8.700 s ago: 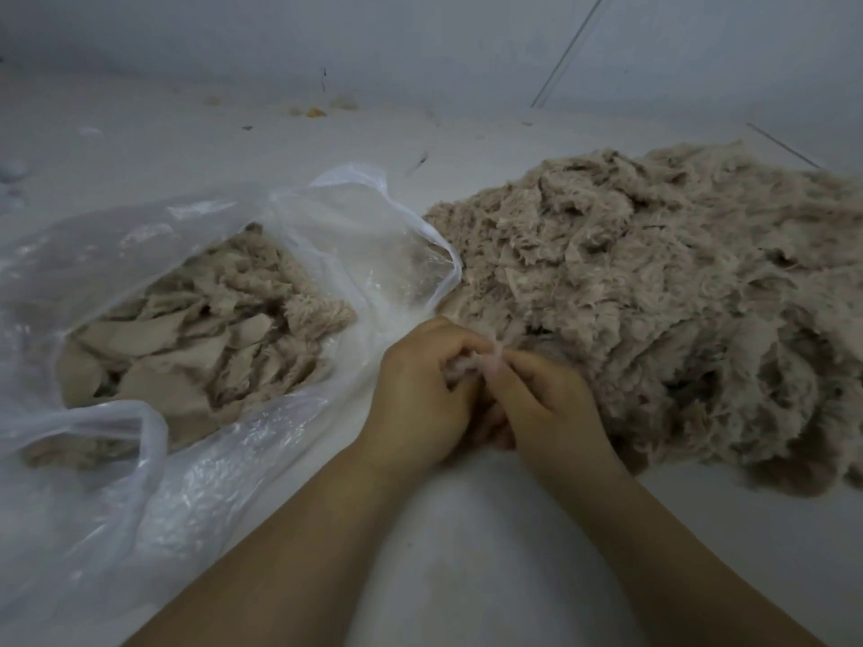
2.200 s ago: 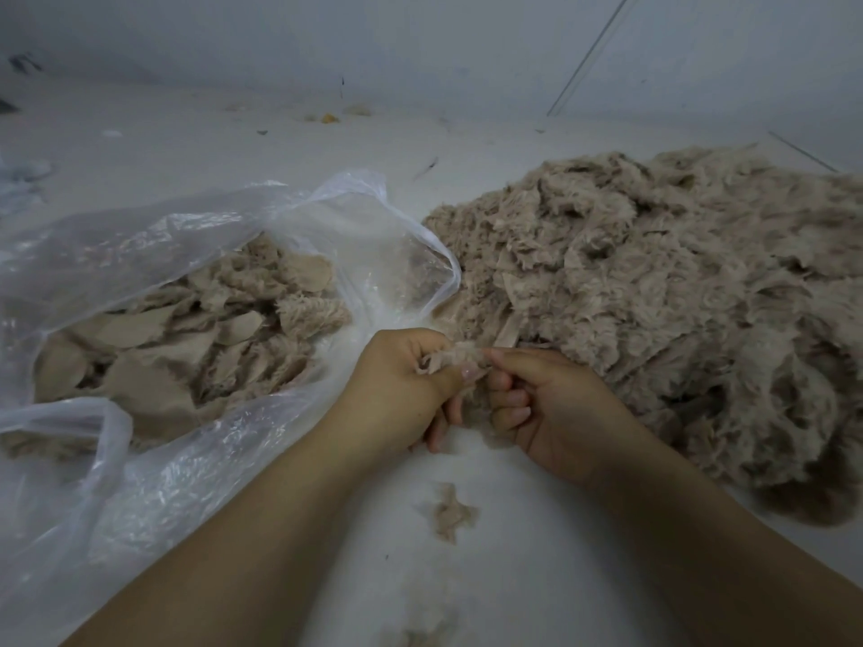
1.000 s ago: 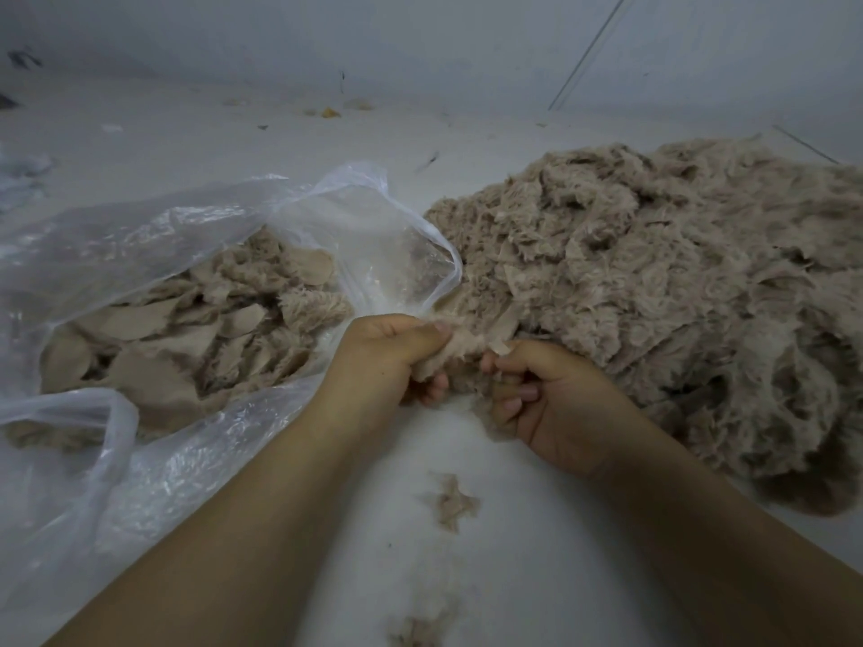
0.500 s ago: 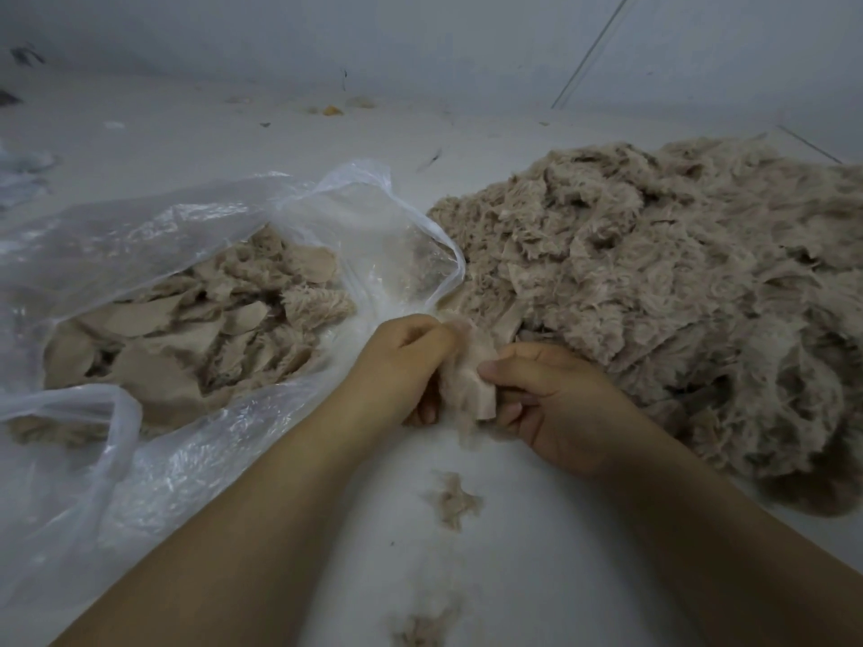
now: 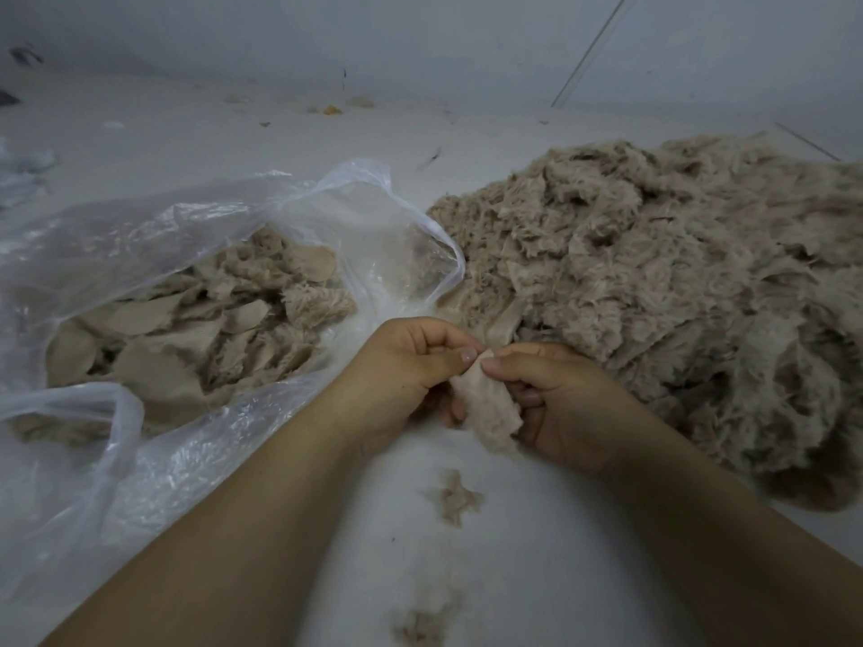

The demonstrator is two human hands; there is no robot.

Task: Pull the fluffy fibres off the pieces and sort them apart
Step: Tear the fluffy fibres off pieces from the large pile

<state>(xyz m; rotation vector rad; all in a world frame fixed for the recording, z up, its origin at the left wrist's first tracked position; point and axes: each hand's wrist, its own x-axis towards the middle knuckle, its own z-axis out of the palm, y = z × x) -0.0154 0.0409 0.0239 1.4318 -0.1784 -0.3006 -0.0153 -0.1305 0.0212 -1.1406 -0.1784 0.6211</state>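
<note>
Pinched at its top edge between both hands: one fluffy piece point(image 5: 485, 403), held just above the counter point(image 5: 537, 576), centred, with the left hand point(image 5: 401, 371) gripping from the left by thumb and forefinger and the right hand point(image 5: 555, 394) meeting it thumb to thumb from the right. Long axis running down and slightly rightward from the pinch, lower end hanging free toward the right palm. Equally near to either hand, so a peel looks likely to start by parting the two thumbs sideways (a judgement only). Pale, downy pile on the visible face, soft and matted, edges ragged; backing hidden. To the left, touching the left wrist, a crinkled clear plastic bag point(image 5: 140, 235), mouth gaping, holding flat smooth beige backings point(image 5: 154, 357) mixed with some tufted bits. To the right, just behind the right hand, a big shaggy heap point(image 5: 654, 282) of taupe fluff, wispy and clumped. Nearer on the pale counter, between the forearms, two small stray tufts point(image 5: 453, 497), loose and feathery.
</note>
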